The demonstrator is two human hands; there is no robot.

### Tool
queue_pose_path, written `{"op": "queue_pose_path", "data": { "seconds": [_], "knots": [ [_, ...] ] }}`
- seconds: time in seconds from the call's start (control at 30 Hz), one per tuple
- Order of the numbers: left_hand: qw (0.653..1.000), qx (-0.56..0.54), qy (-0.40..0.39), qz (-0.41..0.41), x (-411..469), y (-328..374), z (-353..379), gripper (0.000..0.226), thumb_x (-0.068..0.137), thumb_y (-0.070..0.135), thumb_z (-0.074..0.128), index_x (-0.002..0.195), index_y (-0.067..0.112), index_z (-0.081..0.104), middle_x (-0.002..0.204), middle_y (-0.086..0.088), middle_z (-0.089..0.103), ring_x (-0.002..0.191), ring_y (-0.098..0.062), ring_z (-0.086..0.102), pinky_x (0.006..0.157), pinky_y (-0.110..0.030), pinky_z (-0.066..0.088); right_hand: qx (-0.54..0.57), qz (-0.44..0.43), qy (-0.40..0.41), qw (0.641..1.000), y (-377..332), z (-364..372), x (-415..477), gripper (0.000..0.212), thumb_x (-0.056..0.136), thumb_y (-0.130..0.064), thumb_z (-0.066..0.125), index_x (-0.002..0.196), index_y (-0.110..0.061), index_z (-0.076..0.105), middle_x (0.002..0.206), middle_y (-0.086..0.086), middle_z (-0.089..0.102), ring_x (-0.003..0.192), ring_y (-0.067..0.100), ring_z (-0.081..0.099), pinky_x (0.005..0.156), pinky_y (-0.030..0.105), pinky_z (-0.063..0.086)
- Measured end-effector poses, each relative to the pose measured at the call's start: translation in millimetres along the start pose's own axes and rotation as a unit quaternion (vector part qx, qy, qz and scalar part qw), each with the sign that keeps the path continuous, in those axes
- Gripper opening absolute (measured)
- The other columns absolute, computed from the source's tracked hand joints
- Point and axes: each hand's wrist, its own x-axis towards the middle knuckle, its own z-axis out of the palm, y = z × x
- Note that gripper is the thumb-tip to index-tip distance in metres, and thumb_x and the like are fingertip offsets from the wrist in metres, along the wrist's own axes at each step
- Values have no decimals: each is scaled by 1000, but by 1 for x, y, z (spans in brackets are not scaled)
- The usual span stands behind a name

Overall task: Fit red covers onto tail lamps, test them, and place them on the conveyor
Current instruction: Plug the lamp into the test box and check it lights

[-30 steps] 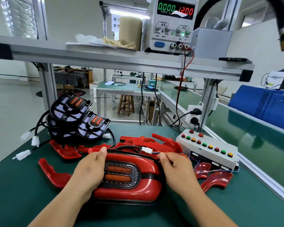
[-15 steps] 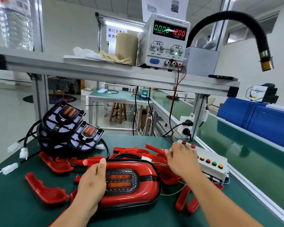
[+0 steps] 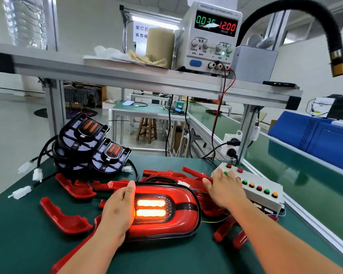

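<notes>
Near on the tabletop, our left grip clasps the lit tail lamp; our right grip, spread flat, presses the button box; the power supply reads 12.00.

With the right hand now on the button box at right, the central tail lamp glows and the power supply current reads higher.

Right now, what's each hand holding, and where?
Left hand grips the lit tail lamp by its left end. Right hand holds nothing; its fingers press the button box.
</notes>
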Motion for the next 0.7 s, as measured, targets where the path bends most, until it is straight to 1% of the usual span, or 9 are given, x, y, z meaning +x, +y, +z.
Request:
{"op": "queue_pose_path", "data": {
  "seconds": [0.13,0.23,0.3,0.37,0.43,0.57,0.63,0.7],
  "knots": [
    [1000,-7,-6,1,1,-2,0,48,102,46,34,70,11,40,70,-4,42,65,-16,37,58,-30,33,-15,-2,-2,1000,0,2,-1,65,98,-59,20,136,-12,42,144,7,45,131,29,34,107,46,29],
    [1000,-15,-10,5,2,-4,0,50,101,47,34,69,10,42,71,-4,44,67,-16,39,59,-30,34,-24,-4,6,1000,0,3,-3,67,97,-61,18,136,-14,43,145,6,44,132,29,32,108,46,28],
    [1000,-26,-13,0,3,-6,1,53,101,49,34,71,8,51,73,-2,55,70,-18,49,60,-27,37,-32,-4,15,999,1,2,-4,67,96,-63,17,134,-15,44,143,6,46,132,29,32,107,46,28],
    [999,-49,-15,-15,5,-9,2,54,101,50,36,84,8,65,84,-5,68,81,-19,61,64,-24,42,-42,0,22,999,2,1,-4,69,95,-64,16,133,-15,45,142,6,48,134,30,31,106,47,27],
    [998,-60,-16,-24,6,-11,3,54,100,51,37,89,9,68,91,-9,71,89,-23,65,68,-26,47,-47,5,20,999,3,1,-3,70,95,-65,15,135,-15,44,145,6,46,135,31,32,106,48,26],
    [998,-56,-13,-26,7,-13,3,56,99,55,36,88,11,69,92,-9,72,90,-25,67,72,-31,50,-45,4,22,999,4,5,-3,70,94,-67,15,134,-17,42,146,4,45,130,30,39,104,48,26],
    [998,-50,-10,-24,7,-12,2,56,99,55,36,89,11,69,92,-9,72,91,-25,67,75,-34,52,-35,6,19,999,4,7,-3,71,92,-69,14,134,-19,41,146,3,44,131,30,38,105,50,25],
    [999,-37,-6,-22,8,-12,1,56,100,54,35,89,11,69,91,-9,72,91,-25,66,82,-40,52,-33,4,7,999,4,9,-3,76,91,-71,11,138,-19,38,151,3,39,135,32,34,108,54,24]
  ]
}}
